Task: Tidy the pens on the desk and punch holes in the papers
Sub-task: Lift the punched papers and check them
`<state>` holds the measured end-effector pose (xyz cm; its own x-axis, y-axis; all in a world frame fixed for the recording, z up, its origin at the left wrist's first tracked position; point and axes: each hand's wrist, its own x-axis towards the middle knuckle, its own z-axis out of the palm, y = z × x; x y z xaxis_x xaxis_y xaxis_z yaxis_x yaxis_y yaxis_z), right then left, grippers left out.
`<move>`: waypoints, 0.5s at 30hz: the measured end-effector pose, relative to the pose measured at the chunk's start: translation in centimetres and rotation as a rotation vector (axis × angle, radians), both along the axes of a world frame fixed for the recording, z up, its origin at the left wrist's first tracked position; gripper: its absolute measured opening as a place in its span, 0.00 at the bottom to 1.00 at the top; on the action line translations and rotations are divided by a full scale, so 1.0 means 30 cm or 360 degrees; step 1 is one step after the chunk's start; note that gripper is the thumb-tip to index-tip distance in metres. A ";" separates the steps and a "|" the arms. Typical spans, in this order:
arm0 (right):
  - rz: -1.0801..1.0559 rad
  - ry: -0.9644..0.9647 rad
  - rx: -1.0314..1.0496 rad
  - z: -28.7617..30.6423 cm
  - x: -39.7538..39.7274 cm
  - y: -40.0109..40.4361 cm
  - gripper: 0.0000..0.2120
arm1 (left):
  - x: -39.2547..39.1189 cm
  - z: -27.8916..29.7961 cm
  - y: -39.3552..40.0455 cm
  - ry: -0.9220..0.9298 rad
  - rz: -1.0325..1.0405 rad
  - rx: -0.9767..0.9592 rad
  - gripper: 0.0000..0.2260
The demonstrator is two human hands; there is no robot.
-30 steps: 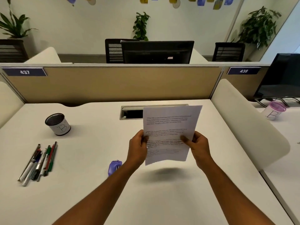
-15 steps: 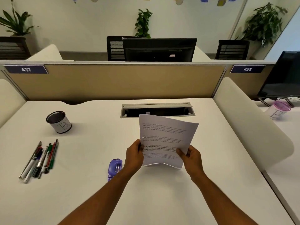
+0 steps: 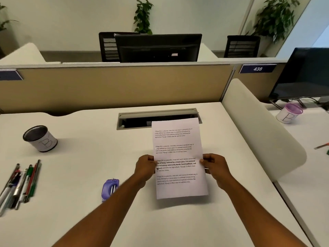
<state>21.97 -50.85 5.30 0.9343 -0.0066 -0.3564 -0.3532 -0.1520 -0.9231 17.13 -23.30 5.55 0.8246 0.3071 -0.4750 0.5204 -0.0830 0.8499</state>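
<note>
Left hand (image 3: 145, 168) and right hand (image 3: 214, 166) pinch the paper's (image 3: 178, 154) side edges.

The printed paper sheet (image 3: 179, 150) looks thin, smooth and matt, on a smooth matt white desk (image 3: 85, 157). The purple hole punch (image 3: 110, 188) is glossy plastic with shiny metal parts.

Both my forearms reach forward from the bottom of the view, angled inward toward each other. My left hand (image 3: 145, 166) pinches the left edge of the printed sheet (image 3: 178, 152) — thumb on top, fingers curled under. My right hand (image 3: 214, 165) grips the opposite edge the same way, knuckles up.
</note>
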 end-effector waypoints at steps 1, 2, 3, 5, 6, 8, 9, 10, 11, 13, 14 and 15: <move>-0.0005 0.0009 -0.0022 -0.006 0.011 -0.018 0.06 | 0.012 -0.009 -0.013 0.0019 0.0011 -0.0040 0.05; -0.0014 0.0019 -0.0038 -0.010 0.022 -0.033 0.06 | 0.024 -0.019 -0.025 0.0036 0.0021 -0.0077 0.04; -0.0027 0.0032 -0.0042 -0.015 0.035 -0.046 0.06 | 0.036 -0.027 -0.038 0.0056 0.0032 -0.0106 0.04; -0.0059 0.0060 -0.0051 -0.025 0.060 -0.071 0.07 | 0.058 -0.044 -0.061 0.0097 0.0056 -0.0149 0.03; -0.0080 0.0078 -0.0057 -0.032 0.075 -0.085 0.07 | 0.073 -0.054 -0.073 0.0119 0.0069 -0.0160 0.02; -0.0105 0.0110 -0.0075 -0.046 0.105 -0.111 0.08 | 0.105 -0.073 -0.095 0.0161 0.0097 -0.0151 0.03; -0.0107 0.0124 -0.0094 -0.055 0.120 -0.125 0.08 | 0.120 -0.080 -0.106 0.0181 0.0106 -0.0140 0.04; -0.0113 0.0137 -0.0117 -0.064 0.134 -0.137 0.09 | 0.131 -0.083 -0.116 0.0194 0.0112 -0.0131 0.04; -0.0117 0.0150 -0.0144 -0.075 0.150 -0.149 0.10 | 0.145 -0.087 -0.128 0.0206 0.0125 -0.0124 0.04; -0.0121 0.0168 -0.0204 -0.094 0.182 -0.170 0.12 | 0.173 -0.094 -0.153 0.0224 0.0164 -0.0107 0.04; -0.0123 0.0176 -0.0228 -0.104 0.197 -0.180 0.12 | 0.187 -0.097 -0.167 0.0230 0.0183 -0.0093 0.04; -0.0128 0.0180 -0.0248 -0.110 0.208 -0.187 0.12 | 0.198 -0.097 -0.178 0.0231 0.0197 -0.0075 0.04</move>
